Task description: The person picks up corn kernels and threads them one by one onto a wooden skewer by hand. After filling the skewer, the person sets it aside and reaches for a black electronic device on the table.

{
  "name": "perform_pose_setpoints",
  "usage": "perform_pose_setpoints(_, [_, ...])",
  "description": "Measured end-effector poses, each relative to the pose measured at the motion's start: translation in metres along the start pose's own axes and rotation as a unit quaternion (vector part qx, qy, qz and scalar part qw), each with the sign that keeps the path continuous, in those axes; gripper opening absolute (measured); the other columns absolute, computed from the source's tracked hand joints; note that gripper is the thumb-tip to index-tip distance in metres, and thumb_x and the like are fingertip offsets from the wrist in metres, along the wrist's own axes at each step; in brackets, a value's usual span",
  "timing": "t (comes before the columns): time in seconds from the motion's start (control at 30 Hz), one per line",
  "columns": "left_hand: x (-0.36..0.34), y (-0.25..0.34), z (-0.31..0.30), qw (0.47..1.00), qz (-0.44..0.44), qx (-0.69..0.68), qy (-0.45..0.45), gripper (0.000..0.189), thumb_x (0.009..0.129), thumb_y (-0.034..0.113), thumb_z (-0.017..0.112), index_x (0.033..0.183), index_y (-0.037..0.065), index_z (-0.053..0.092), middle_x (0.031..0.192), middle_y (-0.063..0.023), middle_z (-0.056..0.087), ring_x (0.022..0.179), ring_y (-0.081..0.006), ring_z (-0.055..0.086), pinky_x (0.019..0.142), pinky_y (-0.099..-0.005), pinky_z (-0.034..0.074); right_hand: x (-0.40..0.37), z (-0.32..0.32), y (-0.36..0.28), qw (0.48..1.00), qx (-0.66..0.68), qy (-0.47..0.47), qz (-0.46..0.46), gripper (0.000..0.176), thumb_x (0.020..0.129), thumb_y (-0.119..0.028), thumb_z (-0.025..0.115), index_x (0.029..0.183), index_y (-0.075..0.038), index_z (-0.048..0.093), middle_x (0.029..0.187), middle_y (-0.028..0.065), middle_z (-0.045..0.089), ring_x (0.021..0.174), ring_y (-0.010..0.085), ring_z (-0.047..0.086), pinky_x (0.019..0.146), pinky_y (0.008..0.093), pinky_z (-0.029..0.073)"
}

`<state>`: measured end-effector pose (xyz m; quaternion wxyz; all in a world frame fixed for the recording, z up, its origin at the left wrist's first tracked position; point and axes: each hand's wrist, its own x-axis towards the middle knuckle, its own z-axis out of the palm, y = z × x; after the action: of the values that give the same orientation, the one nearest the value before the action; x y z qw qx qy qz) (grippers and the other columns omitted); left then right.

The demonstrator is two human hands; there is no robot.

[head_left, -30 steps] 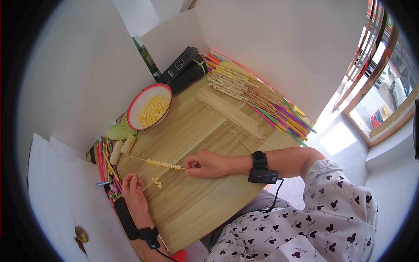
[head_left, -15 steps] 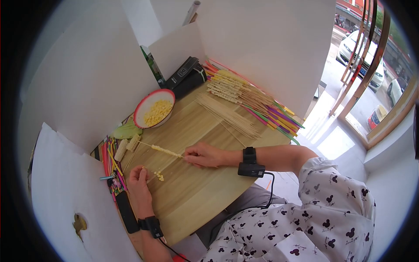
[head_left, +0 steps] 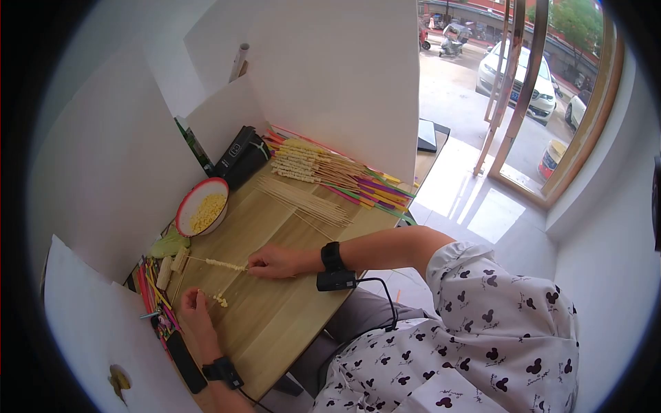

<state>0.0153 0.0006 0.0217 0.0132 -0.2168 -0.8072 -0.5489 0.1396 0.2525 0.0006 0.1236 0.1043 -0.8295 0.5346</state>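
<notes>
My right hand [head_left: 272, 262] is closed on one end of a thin skewer. Pale yellow corn kernels [head_left: 226, 265] are threaded along its middle, and the bare tip points left toward two corn cobs [head_left: 165, 272]. Lower on the left is my left hand [head_left: 195, 310], with thumb and fingers pinched together; whatever is between them is too small to make out. A few loose kernels [head_left: 221, 301] lie on the wooden table [head_left: 265, 330] just right of that hand.
A red-rimmed bowl [head_left: 180, 213] holds more kernels. Behind lie bare skewers [head_left: 310, 203] and a pile of filled skewers [head_left: 296, 162], beside a black case [head_left: 242, 157]. Colored strips and a black phone [head_left: 184, 361] line the left edge. White panels [head_left: 330, 76] surround the table.
The camera has turned right, so the table and both hands appear farther left and more of the doorway shows. Both hands keep nearly the same places over the table.
</notes>
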Motion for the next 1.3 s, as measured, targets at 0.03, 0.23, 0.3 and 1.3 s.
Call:
perform_pose_setpoints(0.03, [0.000, 0.001, 0.000, 1.000, 0.003, -0.004, -0.002, 0.010, 0.090, 0.008, 0.060, 0.099, 0.003, 0.059, 0.086, -0.0001, 0.058, 0.074, -0.0069, 0.053, 0.064, -0.0215, 0.042, 0.001, 0.001, -0.001, 1.000, -0.010, 0.009, -0.010, 0.024, 0.090, -0.020, 0.056, 0.084, 0.003, 0.060, 0.069, 0.0130, 0.060, 0.062, 0.0192, 0.055, 0.059, 0.0355, 0.045])
perform_pose_setpoints(0.23, [-0.008, 0.011, 0.004, 0.993, 0.088, 0.077, 0.002, 0.010, 0.091, 0.007, 0.058, 0.099, 0.002, 0.059, 0.087, -0.0005, 0.058, 0.077, -0.0073, 0.054, 0.066, -0.0226, 0.044, 0.002, 0.000, 0.011, 0.998, -0.021, 0.037, -0.045, 0.023, 0.091, -0.020, 0.057, 0.084, 0.002, 0.059, 0.064, 0.0077, 0.057, 0.057, 0.0119, 0.051, 0.053, 0.0313, 0.042])
perform_pose_setpoints(0.3, [-0.009, 0.020, 0.009, 0.993, 0.058, 0.100, 0.006, 0.010, 0.091, 0.006, 0.058, 0.100, 0.002, 0.059, 0.086, -0.0009, 0.059, 0.077, -0.0082, 0.055, 0.067, -0.0231, 0.045, 0.001, -0.005, 0.014, 0.999, -0.025, 0.033, -0.028, 0.024, 0.090, -0.020, 0.057, 0.084, 0.003, 0.060, 0.065, 0.0101, 0.059, 0.058, 0.0157, 0.054, 0.055, 0.0330, 0.044])
perform_pose_setpoints(1.3, [0.030, -0.050, 0.027, 0.998, 0.031, -0.012, 0.044, 0.012, 0.087, 0.008, 0.063, 0.095, -0.001, 0.063, 0.081, -0.0035, 0.063, 0.073, -0.0092, 0.058, 0.066, -0.0246, 0.047, 0.013, -0.014, 0.024, 0.992, 0.073, -0.005, 0.103, 0.026, 0.093, -0.021, 0.058, 0.085, 0.002, 0.064, 0.064, 0.0033, 0.060, 0.055, 0.0082, 0.055, 0.051, 0.0251, 0.043])
